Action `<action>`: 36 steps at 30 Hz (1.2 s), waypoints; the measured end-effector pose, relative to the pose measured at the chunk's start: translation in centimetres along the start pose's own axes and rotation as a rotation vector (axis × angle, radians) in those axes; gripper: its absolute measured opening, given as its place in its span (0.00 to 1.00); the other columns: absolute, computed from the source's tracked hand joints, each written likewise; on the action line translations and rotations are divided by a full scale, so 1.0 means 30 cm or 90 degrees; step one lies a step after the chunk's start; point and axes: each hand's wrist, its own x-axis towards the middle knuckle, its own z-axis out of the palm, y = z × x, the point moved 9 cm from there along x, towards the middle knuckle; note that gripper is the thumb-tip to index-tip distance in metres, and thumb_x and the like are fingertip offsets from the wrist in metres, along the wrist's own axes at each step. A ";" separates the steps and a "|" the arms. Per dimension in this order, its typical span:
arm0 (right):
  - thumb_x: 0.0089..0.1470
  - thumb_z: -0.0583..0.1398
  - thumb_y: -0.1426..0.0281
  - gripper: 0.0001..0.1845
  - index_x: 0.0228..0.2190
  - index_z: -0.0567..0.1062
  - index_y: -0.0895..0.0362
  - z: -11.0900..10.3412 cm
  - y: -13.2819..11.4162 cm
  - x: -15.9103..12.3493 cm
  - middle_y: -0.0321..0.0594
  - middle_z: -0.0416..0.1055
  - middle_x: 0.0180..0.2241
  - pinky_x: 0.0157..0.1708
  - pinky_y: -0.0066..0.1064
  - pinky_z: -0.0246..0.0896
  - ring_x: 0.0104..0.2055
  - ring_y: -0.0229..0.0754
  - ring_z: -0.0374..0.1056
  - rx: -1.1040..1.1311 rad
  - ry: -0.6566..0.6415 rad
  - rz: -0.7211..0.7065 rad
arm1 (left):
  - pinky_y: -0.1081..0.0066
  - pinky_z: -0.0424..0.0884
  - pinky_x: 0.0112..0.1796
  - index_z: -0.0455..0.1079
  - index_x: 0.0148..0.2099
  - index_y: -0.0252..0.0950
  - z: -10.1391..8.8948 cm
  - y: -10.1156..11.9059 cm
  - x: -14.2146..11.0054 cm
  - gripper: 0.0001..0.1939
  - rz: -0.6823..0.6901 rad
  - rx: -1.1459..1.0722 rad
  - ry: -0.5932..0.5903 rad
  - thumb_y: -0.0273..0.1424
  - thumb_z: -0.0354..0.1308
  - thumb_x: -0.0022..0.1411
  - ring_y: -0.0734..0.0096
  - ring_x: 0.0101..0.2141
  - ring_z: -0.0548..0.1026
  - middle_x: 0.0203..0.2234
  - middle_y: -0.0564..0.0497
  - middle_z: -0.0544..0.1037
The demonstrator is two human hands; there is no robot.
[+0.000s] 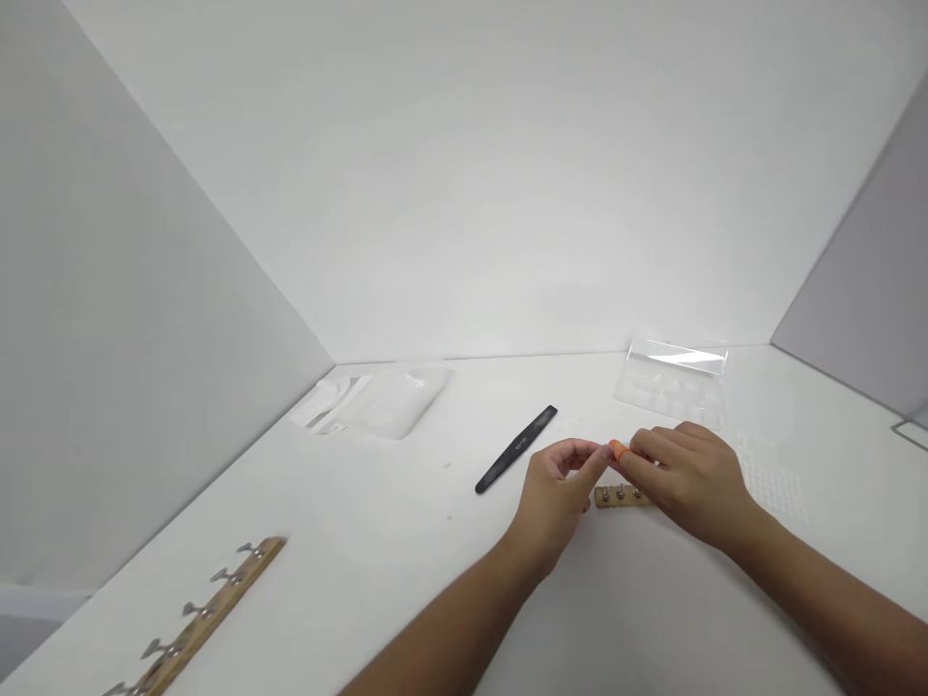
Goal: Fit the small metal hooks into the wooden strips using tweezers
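Two bare hands work above a white table [362, 551], to the right of a black file [516, 449], which lies slantwise with small pale printing at its middle. The right hand [688, 481] pinches a small orange piece [619, 450] between thumb and fingers, just right of the file. The left hand [555, 491] brings thumb and forefinger together at the piece's left end; whether they grip it or something tiny cannot be told. Right of the file's near end, partly covered by the right hand, is a short wooden strip [627, 500] bearing little metal fittings. Beyond the file to the right stands a clear case [668, 391] with its lid raised; farther right of the file is a patch of small, pale dots [781, 491]. Left of the file lies clear plastic packaging [395, 401]. Well to the file's near left, a longer wooden strip [214, 617] carries a row of metal stands.
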 end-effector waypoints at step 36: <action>0.49 0.72 0.50 0.24 0.46 0.79 0.45 0.224 0.128 -0.143 0.37 0.82 0.41 0.29 0.35 0.65 0.34 0.45 0.74 0.595 -0.357 0.506 | 0.66 0.63 0.35 0.74 0.31 0.39 -0.069 0.069 0.031 0.06 0.172 0.286 -0.002 0.33 0.56 0.55 0.61 0.39 0.69 0.33 0.50 0.78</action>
